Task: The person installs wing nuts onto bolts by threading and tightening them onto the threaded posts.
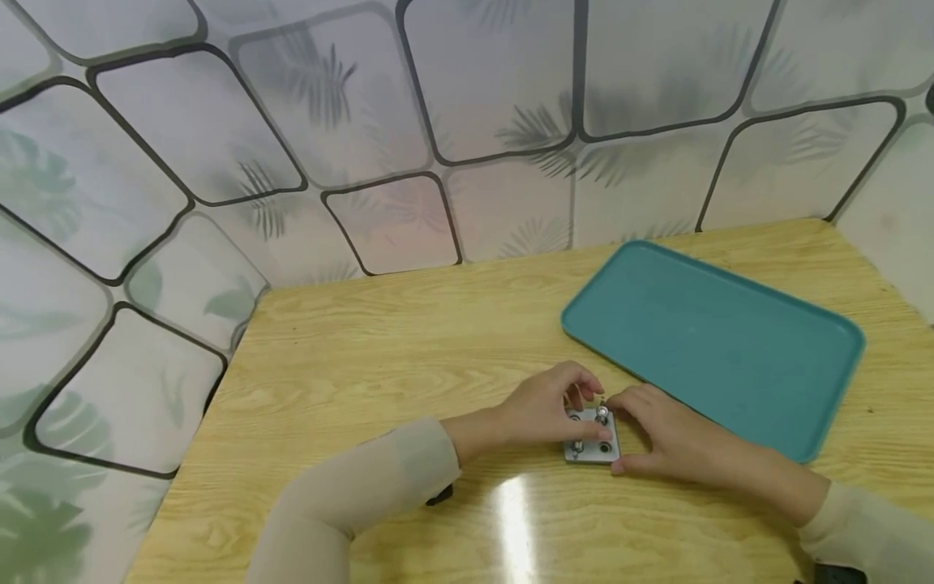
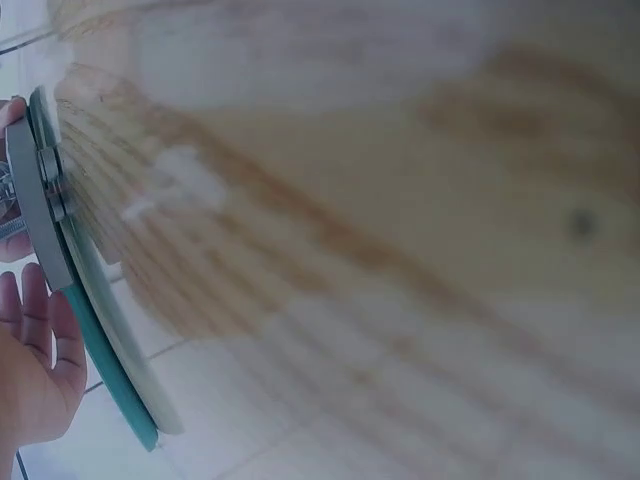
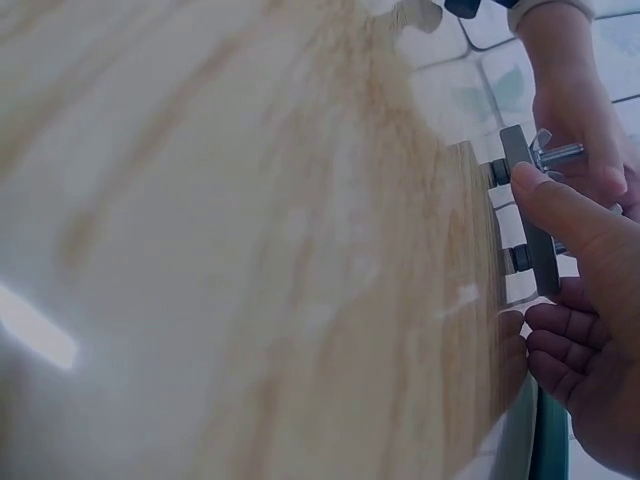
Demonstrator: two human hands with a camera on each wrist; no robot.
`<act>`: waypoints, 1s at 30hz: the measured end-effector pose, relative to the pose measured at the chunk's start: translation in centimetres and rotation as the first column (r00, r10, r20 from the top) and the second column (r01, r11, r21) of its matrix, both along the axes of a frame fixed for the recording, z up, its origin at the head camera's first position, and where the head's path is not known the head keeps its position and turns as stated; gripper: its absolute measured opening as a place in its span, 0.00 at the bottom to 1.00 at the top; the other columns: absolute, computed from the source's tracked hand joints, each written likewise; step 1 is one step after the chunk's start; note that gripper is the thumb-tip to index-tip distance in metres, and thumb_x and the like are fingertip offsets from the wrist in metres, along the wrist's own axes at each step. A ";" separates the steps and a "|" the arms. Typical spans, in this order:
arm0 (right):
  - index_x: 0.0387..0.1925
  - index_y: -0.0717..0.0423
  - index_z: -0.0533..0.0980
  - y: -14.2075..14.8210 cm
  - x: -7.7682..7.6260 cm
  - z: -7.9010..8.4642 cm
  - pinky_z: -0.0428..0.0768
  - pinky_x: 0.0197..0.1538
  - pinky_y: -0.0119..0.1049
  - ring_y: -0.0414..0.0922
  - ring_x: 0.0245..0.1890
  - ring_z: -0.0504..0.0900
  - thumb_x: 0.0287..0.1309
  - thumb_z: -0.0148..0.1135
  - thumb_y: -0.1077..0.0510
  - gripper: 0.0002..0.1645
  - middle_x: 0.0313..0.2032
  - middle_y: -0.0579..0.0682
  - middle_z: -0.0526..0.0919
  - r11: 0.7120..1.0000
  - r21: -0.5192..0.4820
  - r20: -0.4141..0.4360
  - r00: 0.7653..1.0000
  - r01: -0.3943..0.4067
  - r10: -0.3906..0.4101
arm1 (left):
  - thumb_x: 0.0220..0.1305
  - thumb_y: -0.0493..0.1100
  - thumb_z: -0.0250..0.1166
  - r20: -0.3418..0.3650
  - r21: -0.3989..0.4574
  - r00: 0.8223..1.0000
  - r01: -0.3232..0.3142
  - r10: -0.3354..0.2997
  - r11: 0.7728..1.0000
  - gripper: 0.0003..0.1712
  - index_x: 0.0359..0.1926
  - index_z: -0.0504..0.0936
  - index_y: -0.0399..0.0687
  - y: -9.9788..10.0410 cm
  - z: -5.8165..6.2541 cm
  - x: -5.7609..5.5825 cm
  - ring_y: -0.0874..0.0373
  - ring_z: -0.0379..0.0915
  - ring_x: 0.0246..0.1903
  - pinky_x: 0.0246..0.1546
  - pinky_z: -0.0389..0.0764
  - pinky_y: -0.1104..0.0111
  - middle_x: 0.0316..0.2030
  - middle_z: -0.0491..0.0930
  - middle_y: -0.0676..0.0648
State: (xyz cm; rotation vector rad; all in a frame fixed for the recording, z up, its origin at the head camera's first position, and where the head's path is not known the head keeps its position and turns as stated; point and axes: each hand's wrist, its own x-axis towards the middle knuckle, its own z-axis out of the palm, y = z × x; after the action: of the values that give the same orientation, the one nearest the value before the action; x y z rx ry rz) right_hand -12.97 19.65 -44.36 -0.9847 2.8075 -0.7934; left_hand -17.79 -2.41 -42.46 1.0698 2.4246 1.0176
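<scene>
A small grey metal plate (image 1: 593, 457) with several bolts lies low over the table in the head view. On one bolt a wing nut (image 3: 543, 148) shows in the right wrist view, and dark bolt heads (image 3: 517, 260) stick out below the plate. My right hand (image 1: 682, 438) grips the plate's right side, fingers at the far corner, thumb at the near one. Over the plate, my left hand (image 1: 543, 410) has its thumb and bent fingers spread around an upright bolt (image 1: 601, 414), with a gap between them. The left wrist view catches the plate (image 2: 35, 190) edge-on.
A blue-green tray (image 1: 715, 341) lies at the right, just behind my right hand. The wood-grain table (image 1: 379, 349) meets a patterned wall covering (image 1: 503, 195) at the back. A bright light reflection (image 1: 514, 519) falls on the tabletop in front.
</scene>
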 end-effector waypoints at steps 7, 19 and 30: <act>0.52 0.64 0.73 -0.1 -0.2 -0.2 0.76 0.50 0.46 0.48 0.49 0.74 0.47 0.67 0.34 0.43 0.48 0.49 0.78 1.000 -0.005 -0.023 1.000 -0.001 0.001 | 0.58 0.51 0.68 -0.087 0.010 0.992 0.095 -0.094 0.995 0.22 0.51 0.74 0.53 0.0 0.0 -0.4 0.71 0.70 0.38 0.39 0.72 0.84 0.42 0.73 0.57; 0.54 0.62 0.71 -0.1 -0.2 -0.3 0.76 0.49 0.44 0.46 0.49 0.74 0.47 0.67 0.33 0.44 0.46 0.46 0.77 1.000 -0.003 -0.019 1.000 -0.001 0.001 | 0.64 0.42 0.60 -0.144 0.050 0.969 0.207 -0.199 0.977 0.16 0.53 0.78 0.49 -0.3 -0.4 -0.9 0.69 0.71 0.40 0.42 0.72 0.84 0.44 0.74 0.52; 0.53 0.61 0.72 -0.1 -0.2 0.0 0.75 0.50 0.46 0.47 0.50 0.74 0.47 0.65 0.31 0.44 0.48 0.48 0.77 1.000 0.000 0.039 0.999 0.014 -0.014 | 0.67 0.38 0.58 -0.133 0.072 0.973 0.198 -0.188 0.978 0.12 0.51 0.78 0.44 -0.5 -0.4 -1.3 0.65 0.71 0.43 0.45 0.72 0.83 0.45 0.76 0.49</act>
State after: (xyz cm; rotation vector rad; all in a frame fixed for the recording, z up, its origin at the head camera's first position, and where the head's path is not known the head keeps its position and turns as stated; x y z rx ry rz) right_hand -13.12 19.55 -44.39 -0.9398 2.7842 -0.8053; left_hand -19.08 -2.87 -42.85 1.4082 2.3331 1.0236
